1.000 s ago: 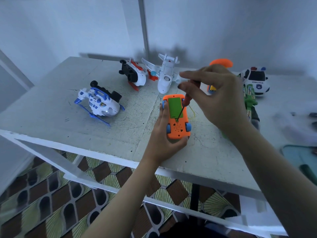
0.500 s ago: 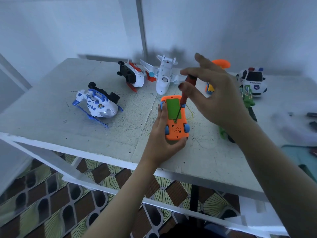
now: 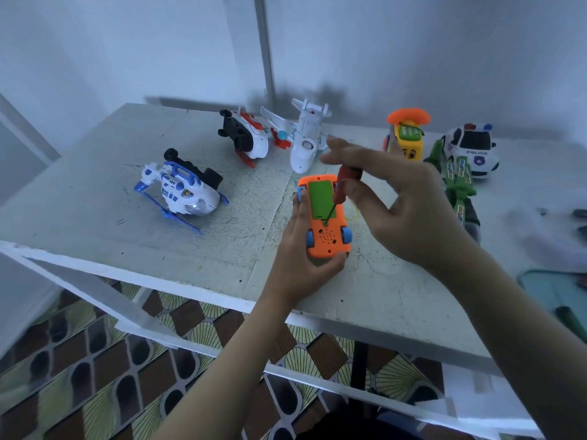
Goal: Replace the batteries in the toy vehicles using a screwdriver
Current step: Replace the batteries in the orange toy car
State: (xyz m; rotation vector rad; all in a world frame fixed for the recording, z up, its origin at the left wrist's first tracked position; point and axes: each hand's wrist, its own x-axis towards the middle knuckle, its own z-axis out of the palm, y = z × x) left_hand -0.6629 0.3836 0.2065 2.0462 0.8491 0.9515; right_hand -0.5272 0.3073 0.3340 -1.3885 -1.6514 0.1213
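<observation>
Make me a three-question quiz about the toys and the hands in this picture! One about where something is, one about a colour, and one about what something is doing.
1. Where is the police car?
A. far right of the table
B. on the floor
C. in the left hand

2. What colour is the battery cover on the orange toy car?
A. blue
B. green
C. white

3. What is the screwdriver doing?
A. lying on the table
B. stuck in the aeroplane
C. tip set at the cover's screw, handle in the right hand

Answers: 1 A, it sits at the back right, past the yellow phone toy. 2 B, the panel is green. 3 C, the left hand holds the car upside down under it.
</observation>
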